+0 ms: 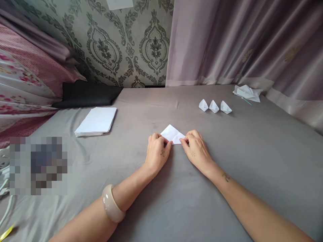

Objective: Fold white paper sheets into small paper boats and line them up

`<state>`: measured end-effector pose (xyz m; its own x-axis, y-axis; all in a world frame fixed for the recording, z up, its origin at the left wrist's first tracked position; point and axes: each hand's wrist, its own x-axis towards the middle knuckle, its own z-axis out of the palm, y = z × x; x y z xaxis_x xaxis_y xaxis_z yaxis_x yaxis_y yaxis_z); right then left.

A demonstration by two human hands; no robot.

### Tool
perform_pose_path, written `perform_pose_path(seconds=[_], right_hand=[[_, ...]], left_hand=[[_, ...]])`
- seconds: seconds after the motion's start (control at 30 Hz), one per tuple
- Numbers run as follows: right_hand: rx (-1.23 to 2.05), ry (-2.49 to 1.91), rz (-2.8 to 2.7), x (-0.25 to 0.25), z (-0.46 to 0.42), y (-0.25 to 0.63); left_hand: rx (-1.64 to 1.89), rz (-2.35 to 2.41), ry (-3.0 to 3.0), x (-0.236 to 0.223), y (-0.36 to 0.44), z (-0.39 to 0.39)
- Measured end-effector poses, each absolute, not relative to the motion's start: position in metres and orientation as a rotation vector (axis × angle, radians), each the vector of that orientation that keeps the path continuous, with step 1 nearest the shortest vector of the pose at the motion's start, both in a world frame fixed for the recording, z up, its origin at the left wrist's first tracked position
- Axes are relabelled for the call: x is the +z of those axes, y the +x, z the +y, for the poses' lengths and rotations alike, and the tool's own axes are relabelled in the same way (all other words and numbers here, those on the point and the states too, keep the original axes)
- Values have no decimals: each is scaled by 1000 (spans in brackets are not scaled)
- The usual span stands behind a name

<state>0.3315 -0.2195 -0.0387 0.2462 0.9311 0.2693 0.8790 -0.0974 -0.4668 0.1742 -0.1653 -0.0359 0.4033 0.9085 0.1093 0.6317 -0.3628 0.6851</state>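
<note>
A folded sheet of white paper (172, 133), roughly a triangle with its point facing away from me, is held at the middle of the grey cloth. My left hand (158, 149) pinches its left lower corner between thumb and fingers. On the opposite corner my right hand (197, 148) grips it the same way, thumb on top. Beyond and to the right, three small folded paper boats (214, 106) stand in a row. The fingertips under the paper are hidden.
A stack of white paper (97, 121) lies at the left. Loose folded papers (246, 92) and a thin greenish stick (246, 101) rest at the back right. Black fabric (88, 94) sits at the back left, and a white cable (8, 206) runs along the left edge.
</note>
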Motion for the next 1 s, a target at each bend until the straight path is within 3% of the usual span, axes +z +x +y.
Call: perform_pose_path(seconds=[0.47, 0.7, 0.87, 1.0], right_hand=[[194, -1970, -1606, -39, -220, 337], [74, -1955, -1682, -41, -220, 337], [-75, -1913, -1907, -30, -230, 326], [50, -1750, -2033, -24, -249, 305]], left_hand=[[626, 1288, 2260, -34, 173, -165], [244, 1114, 2777, -20, 171, -182], [192, 1193, 2841, -14, 165, -198], [105, 1209, 2825, -13, 166, -201]])
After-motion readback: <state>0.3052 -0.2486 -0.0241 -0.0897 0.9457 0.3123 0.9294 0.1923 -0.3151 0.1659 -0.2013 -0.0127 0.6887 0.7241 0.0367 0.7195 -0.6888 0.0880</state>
